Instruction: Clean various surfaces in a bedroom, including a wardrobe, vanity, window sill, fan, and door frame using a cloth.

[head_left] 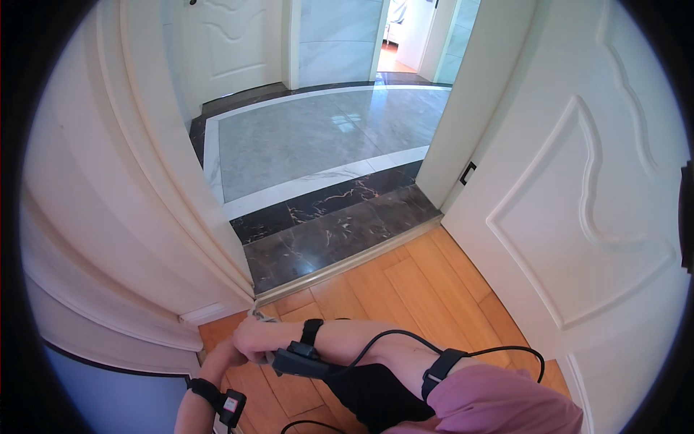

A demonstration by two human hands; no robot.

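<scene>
Low by the left door frame, my two hands meet close to the floor. My right hand (251,338) is closed, its wrist bent down, and a crumpled grey cloth (262,315) pokes out beyond it near the foot of the frame. More grey shows just under that hand. Pressed up against it from the left is my left hand (223,354), whose fingers are hidden from view. The door frame (217,278) rises directly beside both hands. Straps with small black devices (303,362) sit on both forearms, and a black cable loops from the right one.
A white panelled door (535,217) stands swung inward on the right. Ahead, a dark marble threshold (340,239) edges the wooden floor (412,289), with a grey tiled hall (318,145) beyond. A blue-grey panel (116,394) with a dark edge is at the lower left.
</scene>
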